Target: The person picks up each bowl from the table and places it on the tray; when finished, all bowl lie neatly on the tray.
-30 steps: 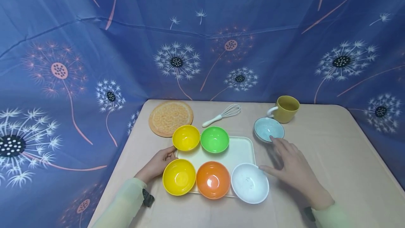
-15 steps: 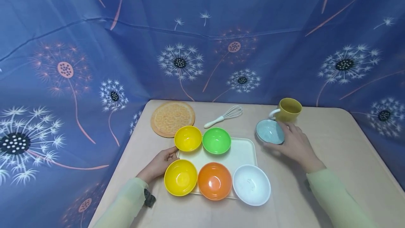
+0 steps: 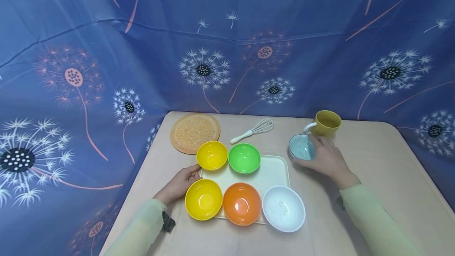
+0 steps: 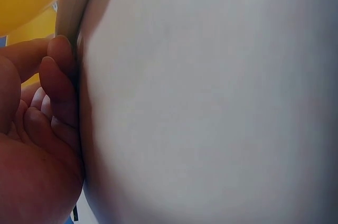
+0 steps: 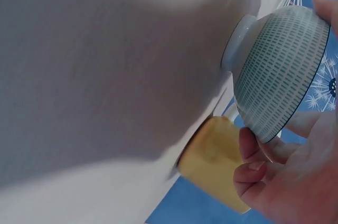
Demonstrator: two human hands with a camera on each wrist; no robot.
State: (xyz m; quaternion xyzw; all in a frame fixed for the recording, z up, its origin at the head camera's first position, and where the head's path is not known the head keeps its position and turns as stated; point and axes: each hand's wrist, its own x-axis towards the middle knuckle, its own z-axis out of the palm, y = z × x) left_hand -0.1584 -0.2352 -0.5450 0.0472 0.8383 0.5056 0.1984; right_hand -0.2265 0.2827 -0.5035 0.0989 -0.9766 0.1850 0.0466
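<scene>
My right hand (image 3: 328, 159) grips a small pale blue bowl (image 3: 300, 147) by its rim, thumb on the near side and fingers on the far side. Rows of small green dashes cover the outside of this bowl (image 5: 282, 65) in the right wrist view, and its foot is close over the table. At the left, my left hand (image 3: 182, 183) pinches the edge of a white tray (image 3: 275, 169), between two yellow bowls. The left wrist view shows that hand (image 4: 42, 113) low against the table with bent fingers. Part of the tray is hidden under the bowls.
On the tray stand a yellow bowl (image 3: 212, 156), a green bowl (image 3: 244, 158), another yellow bowl (image 3: 203, 200), an orange bowl (image 3: 242, 204) and a white bowl (image 3: 283, 209). Behind are a round pizza-like board (image 3: 195, 132), a whisk (image 3: 252, 131) and a mustard mug (image 3: 328, 123).
My right hand has moved up from near the white bowl to the pale blue bowl and taken hold of its rim. The left hand stays at the tray's edge. The view has shifted slightly.
</scene>
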